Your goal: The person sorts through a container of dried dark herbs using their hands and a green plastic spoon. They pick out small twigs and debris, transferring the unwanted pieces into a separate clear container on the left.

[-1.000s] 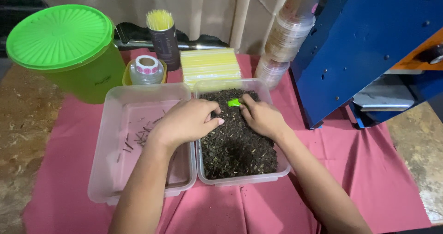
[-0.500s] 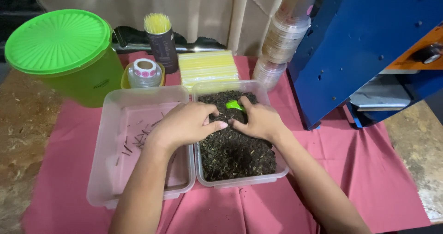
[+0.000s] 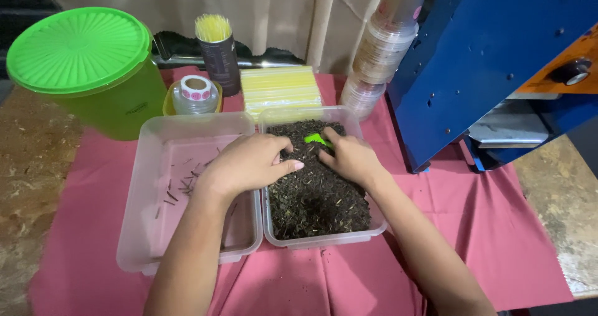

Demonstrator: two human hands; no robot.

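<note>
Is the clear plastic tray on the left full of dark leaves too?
No, the left clear plastic tray holds only a few scattered twigs.

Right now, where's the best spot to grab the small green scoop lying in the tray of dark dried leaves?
Take the small green plastic scoop by its exposed upper end, from above: the rest looks buried in the leaves, and the right hand is nearest.

The left hand [image 3: 249,163] and right hand [image 3: 350,158] are hiding part of the scoop [image 3: 317,140]; the frame's edge is cutting off the blue machine [image 3: 492,61].
</note>
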